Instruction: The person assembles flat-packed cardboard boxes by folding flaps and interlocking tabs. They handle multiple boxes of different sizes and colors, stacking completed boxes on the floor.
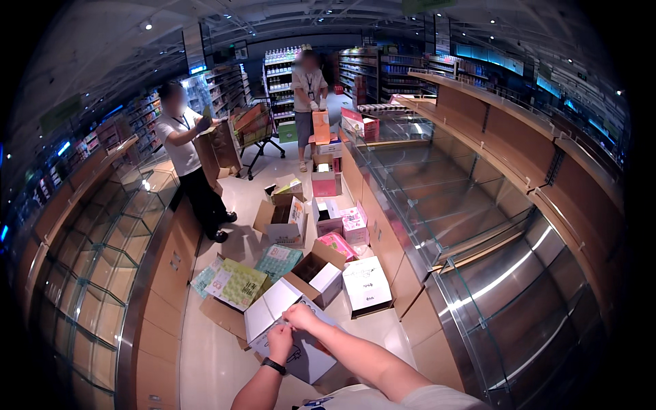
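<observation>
A large white carton (316,355) with dark line drawings stands on the floor right in front of me. Both forearms reach over it. At the seam along its top, my left hand (279,343), with a dark band on the wrist, is closed with its fingers curled. Just beyond and to the right, almost touching it, my right hand (301,317) is closed too. Whatever the fingers pinch is too small to make out. Against the carton's far left side lies a green printed carton (237,284). An open brown-and-white box (326,283) sits past its far right corner.
A closed white box (367,285) stands by the right cabinet. Several open cartons (288,222) litter the aisle ahead. Glass display counters line the left (102,273) and right (471,273). Two people work farther off, one near a shopping cart (254,130), the other behind an orange box (321,126).
</observation>
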The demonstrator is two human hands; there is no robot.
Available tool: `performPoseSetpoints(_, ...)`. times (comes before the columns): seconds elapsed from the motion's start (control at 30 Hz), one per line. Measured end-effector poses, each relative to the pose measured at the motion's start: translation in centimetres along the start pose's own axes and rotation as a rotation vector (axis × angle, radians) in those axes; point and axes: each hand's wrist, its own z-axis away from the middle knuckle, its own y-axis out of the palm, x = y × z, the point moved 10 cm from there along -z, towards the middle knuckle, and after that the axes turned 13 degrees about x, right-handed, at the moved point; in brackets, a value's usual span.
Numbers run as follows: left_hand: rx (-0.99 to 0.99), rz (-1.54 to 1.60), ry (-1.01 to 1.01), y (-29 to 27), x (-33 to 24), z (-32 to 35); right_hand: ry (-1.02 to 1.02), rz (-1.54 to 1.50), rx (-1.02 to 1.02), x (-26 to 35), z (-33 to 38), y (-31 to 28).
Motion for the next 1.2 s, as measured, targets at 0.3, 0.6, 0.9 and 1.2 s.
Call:
performPoseSetpoints(0.3, -0.026, 0.391, -0.182, -3.1, 2.4, -0.7, -0.723, -0.458, 0.877, 19.8, 18.0, -3.6)
performPoseSetpoints(0.6, -0.103, 0.365, -0.174, -3.6, 2.3, -0.1, -1.59, -0.617, 1.269, 34.3, 28.8, -5.2)
performPoseSetpoints(0.9, -0.04, 0.371, -0.073, -3.0, -1.5, -1.9, -0.141, 0.734, 0.398, 3.4, 5.1, 1.2)
performPoseSetpoints(1.2, -0.249, 0.024, 0.047, -1.7, -1.2, 2.7, -0.068, 0.1, -0.202, -1.7, 0.2, -0.4)
